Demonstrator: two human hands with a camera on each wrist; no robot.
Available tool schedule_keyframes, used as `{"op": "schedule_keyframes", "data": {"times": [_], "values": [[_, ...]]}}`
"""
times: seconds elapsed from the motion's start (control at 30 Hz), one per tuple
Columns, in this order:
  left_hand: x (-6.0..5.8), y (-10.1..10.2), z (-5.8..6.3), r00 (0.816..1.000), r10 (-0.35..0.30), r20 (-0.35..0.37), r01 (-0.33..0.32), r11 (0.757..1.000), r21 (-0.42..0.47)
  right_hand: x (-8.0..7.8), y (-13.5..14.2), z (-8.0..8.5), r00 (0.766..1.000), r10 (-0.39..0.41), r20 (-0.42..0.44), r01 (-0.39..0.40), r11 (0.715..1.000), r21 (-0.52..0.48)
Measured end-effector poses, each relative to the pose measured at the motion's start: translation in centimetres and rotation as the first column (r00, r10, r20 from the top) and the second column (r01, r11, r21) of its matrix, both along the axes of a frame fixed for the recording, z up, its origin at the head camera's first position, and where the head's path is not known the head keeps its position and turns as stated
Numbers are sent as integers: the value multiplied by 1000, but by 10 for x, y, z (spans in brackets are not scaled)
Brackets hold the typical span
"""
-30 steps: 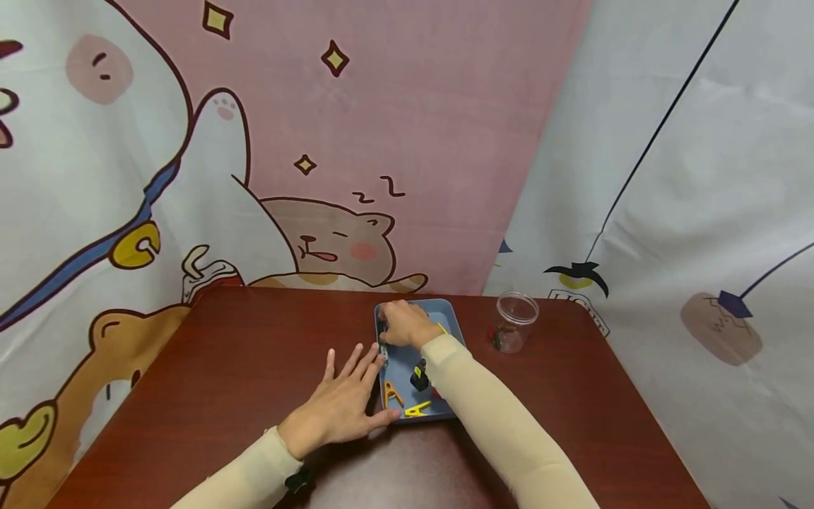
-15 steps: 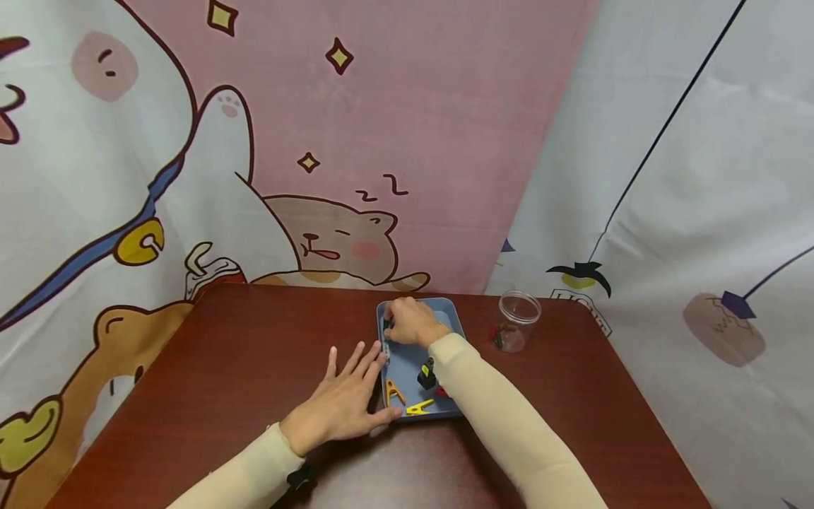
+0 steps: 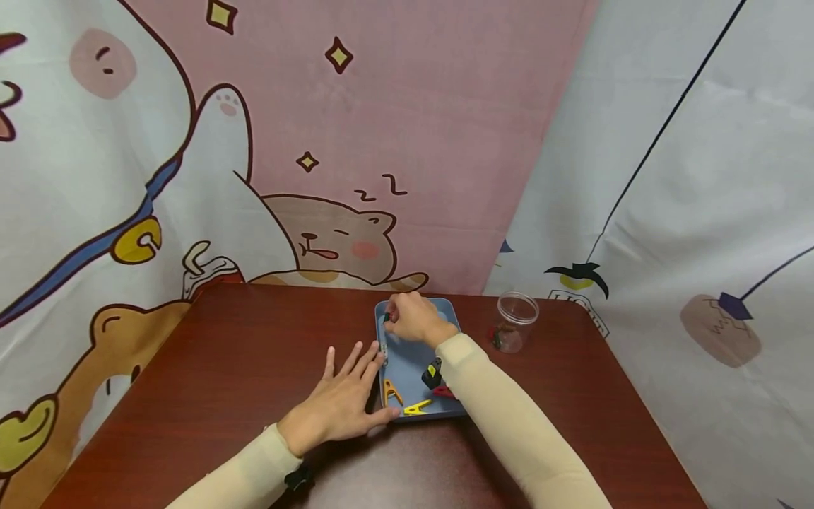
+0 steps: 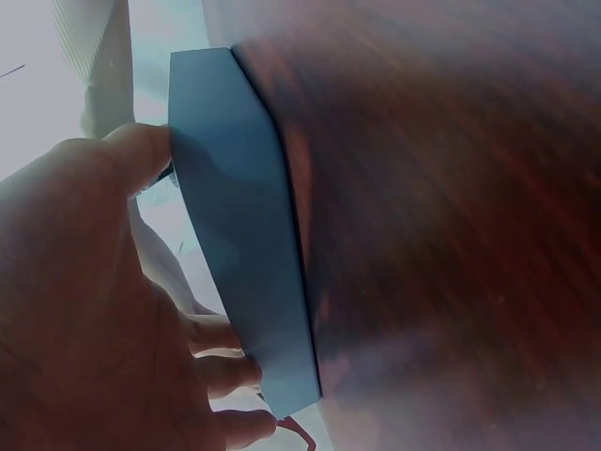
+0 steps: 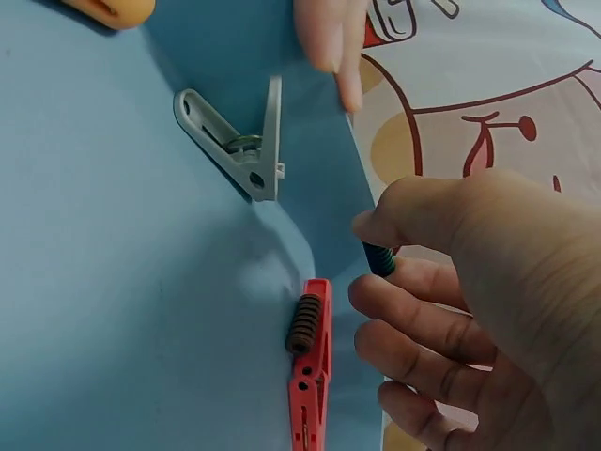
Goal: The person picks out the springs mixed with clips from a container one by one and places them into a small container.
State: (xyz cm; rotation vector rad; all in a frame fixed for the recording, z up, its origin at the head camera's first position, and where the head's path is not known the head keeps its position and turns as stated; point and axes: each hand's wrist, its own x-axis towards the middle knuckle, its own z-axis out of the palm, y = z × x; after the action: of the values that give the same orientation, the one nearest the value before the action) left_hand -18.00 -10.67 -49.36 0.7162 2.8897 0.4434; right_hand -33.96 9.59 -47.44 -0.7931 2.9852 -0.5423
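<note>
My right hand (image 3: 413, 318) is over the far left corner of the blue-grey tray (image 3: 407, 364), thumb and fingers pinching a small dark green ribbed spring (image 5: 379, 258). Below it in the right wrist view, a red clip (image 5: 315, 395) lies in the tray with a brown spring (image 5: 302, 324) against it. A grey clip (image 5: 266, 155) is nearby along the tray wall. With fingers spread, my left hand (image 3: 340, 406) rests against the tray's left side, thumb at the near corner and fingertips over the rim.
An orange clip (image 3: 391, 392) and a yellow clip (image 3: 417, 408) lie at the near end of the tray. To its right stands a clear jar (image 3: 516, 322) holding small red and green pieces. A printed cloth (image 3: 445, 141) hangs behind the brown table (image 3: 273, 339).
My right hand has come slightly up and right from the tray's left wall, and the green spring now shows between its fingertips. My left hand has stayed put.
</note>
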Motion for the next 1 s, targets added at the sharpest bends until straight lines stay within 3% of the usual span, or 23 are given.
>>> {"op": "schedule_keyframes", "data": {"times": [0.27, 0.53, 1.0], "values": [[-1, 0, -1, 1000, 5, -9, -5, 1000, -14, 4, 14, 10, 1000, -5, -5, 4, 998, -66], [-1, 0, -1, 1000, 7, -6, -7, 1000, -4, 8, 28, 19, 998, -44, -48, 40, 996, -78], [0, 0, -1, 1000, 3, 0, -3, 1000, -2, 19, 51, 35, 991, -42, -130, 33, 997, -72]]}}
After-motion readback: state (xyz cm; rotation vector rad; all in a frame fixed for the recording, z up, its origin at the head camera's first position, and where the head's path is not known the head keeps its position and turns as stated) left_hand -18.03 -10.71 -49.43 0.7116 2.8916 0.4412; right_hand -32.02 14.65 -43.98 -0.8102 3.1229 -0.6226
